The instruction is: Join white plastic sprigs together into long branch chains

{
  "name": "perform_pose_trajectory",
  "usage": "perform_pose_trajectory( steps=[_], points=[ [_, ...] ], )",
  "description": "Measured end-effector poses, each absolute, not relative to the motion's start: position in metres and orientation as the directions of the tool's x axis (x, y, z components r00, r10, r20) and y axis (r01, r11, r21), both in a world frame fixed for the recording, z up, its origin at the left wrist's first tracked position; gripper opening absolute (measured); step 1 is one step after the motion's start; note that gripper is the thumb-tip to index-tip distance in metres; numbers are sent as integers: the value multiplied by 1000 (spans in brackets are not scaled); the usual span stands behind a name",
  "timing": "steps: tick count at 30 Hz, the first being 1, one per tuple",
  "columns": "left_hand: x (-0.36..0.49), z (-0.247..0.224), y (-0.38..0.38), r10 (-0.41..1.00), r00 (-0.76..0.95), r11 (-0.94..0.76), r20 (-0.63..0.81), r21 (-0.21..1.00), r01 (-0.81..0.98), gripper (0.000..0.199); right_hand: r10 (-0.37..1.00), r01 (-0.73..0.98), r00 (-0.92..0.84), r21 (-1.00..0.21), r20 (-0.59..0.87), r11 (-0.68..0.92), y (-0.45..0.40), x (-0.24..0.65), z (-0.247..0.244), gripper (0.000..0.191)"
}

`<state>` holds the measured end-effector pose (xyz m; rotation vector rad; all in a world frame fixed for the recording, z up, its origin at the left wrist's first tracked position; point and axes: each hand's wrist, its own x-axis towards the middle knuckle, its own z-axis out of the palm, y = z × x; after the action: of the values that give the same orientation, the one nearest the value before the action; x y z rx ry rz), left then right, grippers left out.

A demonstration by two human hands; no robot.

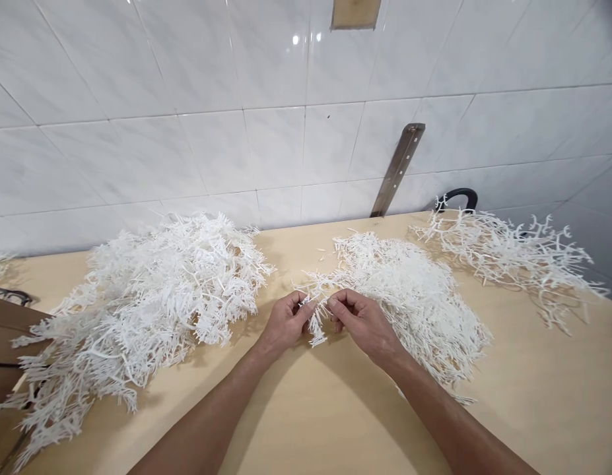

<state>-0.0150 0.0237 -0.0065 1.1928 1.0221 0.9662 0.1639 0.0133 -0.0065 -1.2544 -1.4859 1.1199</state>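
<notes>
Between my hands is a small white branching piece (317, 324) with many short prongs, above the wooden table. My left hand (287, 321) pinches its left side between thumb and fingers. On the other side, my right hand (358, 318) is closed with thumb against forefinger at the piece's right edge; the exact grip point is small. Just beyond my right hand lies a heap of thin white pieces (419, 290). To the left of my left hand spreads a larger pile of white branching pieces (171, 290).
A looser heap of bare white branches (513, 254) lies at the right, near a black curved handle (461, 192). A metal strip (399, 170) leans on the tiled wall. Glasses (12, 295) and a brown box (11, 336) are at the far left.
</notes>
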Motion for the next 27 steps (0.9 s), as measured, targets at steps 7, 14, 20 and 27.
perform_pose_trajectory(
  steps=[7, 14, 20, 27],
  points=[
    [-15, 0, 22, 960, 217, 195, -179, 979, -59, 46, 989, 237, -136, -967, 60, 91, 16, 168, -11, 37],
    [-15, 3, 22, 952, 253, 189, -174, 981, -36, 45, 991, 218, -124, -973, 45, 71, 14, 168, -11, 37],
    [-12, 1, 22, 959, 241, 158, -150, 987, -15, 44, 990, 230, -133, -969, 55, 85, 13, 168, -9, 36],
    [-10, -4, 23, 968, 216, 132, -128, 991, -7, 41, 989, 265, -134, -959, 63, 97, 11, 170, -4, 33]
  ],
)
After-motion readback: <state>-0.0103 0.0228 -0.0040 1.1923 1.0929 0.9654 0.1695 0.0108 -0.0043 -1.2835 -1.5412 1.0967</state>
